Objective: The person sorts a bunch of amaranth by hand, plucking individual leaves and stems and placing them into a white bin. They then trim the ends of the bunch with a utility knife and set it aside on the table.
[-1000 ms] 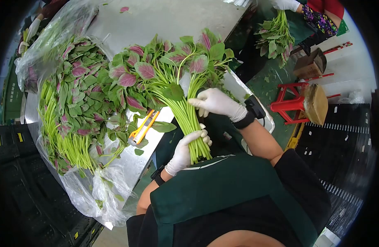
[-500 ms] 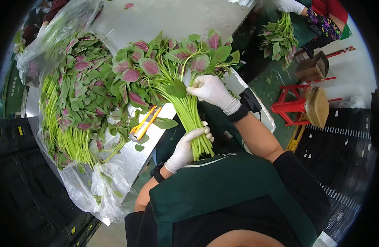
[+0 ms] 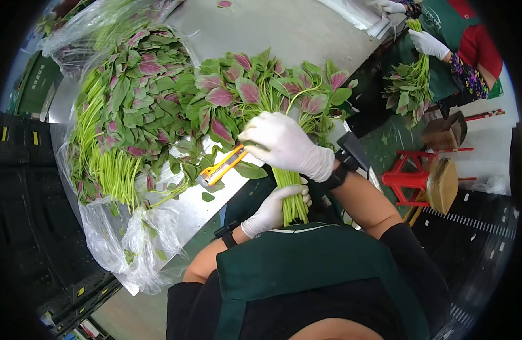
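My left hand [image 3: 272, 208], in a white glove, is wrapped around the lower stems of a bunch of red-and-green amaranth [image 3: 292, 192]. Its cut ends point toward my apron, and its leaves fan out at the far end. Over the upper stems is my gloved right hand [image 3: 286, 144], with fingers curled together; whatever they hold, if anything, is hidden. A yellow utility knife [image 3: 224, 165] lies on the metal table [image 3: 184, 212], just left of those fingers. Further left rests a large pile of amaranth [image 3: 139, 107], partly on clear plastic.
Plastic bags [image 3: 130, 241] hang at the table's near left edge. Black crates [image 3: 31, 226] stand at the left. Across from me, a co-worker in white gloves holds another bunch [image 3: 414, 82]. A red stool [image 3: 405, 178] and a cardboard box [image 3: 445, 130] are at the right.
My right hand has moved left across the stems toward the utility knife. The leaf at its fingertips is out of sight. My left hand keeps its hold. The whole view has shifted.
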Motion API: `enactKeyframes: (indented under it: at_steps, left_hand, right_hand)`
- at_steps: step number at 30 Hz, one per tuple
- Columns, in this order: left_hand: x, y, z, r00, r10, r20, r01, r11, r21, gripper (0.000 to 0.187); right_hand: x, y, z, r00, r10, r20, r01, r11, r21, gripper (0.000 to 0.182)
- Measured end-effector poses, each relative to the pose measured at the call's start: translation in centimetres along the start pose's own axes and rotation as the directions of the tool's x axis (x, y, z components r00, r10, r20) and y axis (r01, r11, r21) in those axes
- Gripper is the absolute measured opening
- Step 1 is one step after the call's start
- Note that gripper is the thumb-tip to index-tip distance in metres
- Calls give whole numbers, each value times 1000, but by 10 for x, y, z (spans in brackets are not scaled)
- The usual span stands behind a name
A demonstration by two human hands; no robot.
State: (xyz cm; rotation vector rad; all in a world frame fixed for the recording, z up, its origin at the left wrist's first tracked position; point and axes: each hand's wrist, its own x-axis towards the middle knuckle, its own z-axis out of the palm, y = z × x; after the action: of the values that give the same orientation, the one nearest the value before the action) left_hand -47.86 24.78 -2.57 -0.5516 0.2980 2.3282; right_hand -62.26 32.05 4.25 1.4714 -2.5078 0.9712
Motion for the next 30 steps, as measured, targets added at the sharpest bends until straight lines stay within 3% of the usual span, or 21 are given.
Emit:
enactKeyframes:
  at_steps: [2, 5, 7, 9, 13, 17, 18, 21, 22, 25, 29, 30]
  left_hand:
    - [-2, 1, 4, 999, 45, -4, -44, 998, 42, 23]
    - [-2, 2, 4, 998, 69, -1, -69, 995, 70, 23]
    - [-2, 4, 3, 998, 60, -9, -59, 995, 79, 24]
    - [-2, 4, 4, 998, 63, -14, -62, 996, 66, 24]
    - [-2, 4, 7, 998, 60, -33, -58, 997, 59, 28]
    - [-4, 5, 9, 998, 61, -28, -59, 997, 47, 28]
    - [-3, 5, 7, 998, 58, -26, -57, 997, 49, 27]
    - [-5, 6, 9, 998, 51, -22, -50, 997, 64, 27]
    - [-4, 5, 7, 998, 58, -10, -57, 996, 71, 27]
    - [-2, 5, 5, 998, 66, 15, -67, 994, 81, 26]
    - [-1, 4, 5, 997, 70, 12, -71, 994, 84, 26]
    - [0, 4, 3, 998, 69, 14, -69, 994, 82, 26]
  right_hand:
    - [13, 2, 7, 991, -133, 25, 136, 981, -141, 24]
    - [3, 27, 10, 994, 100, -41, -108, 881, -461, 30]
    - [-15, 37, 1, 964, 232, -133, -265, 892, -367, 36]
    - [-31, 42, -5, 942, 309, -129, -334, 891, -307, 42]
    - [-49, 42, -13, 950, 303, -72, -312, 924, -223, 37]
    - [-46, 42, -30, 954, 286, -86, -289, 957, -24, 22]
    - [-43, 44, -33, 949, 243, -200, -250, 968, -8, 14]
    - [-33, 56, -51, 893, 290, -344, -254, 956, 146, 10]
    - [-29, 62, -57, 872, 277, -404, -248, 961, 125, 9]
    - [-9, 59, -80, 833, 426, -352, -399, 905, 149, 11]
    - [27, 66, -73, 816, 353, -457, -373, 927, 50, 32]
    - [33, 69, -68, 822, 374, -430, -427, 904, -32, 44]
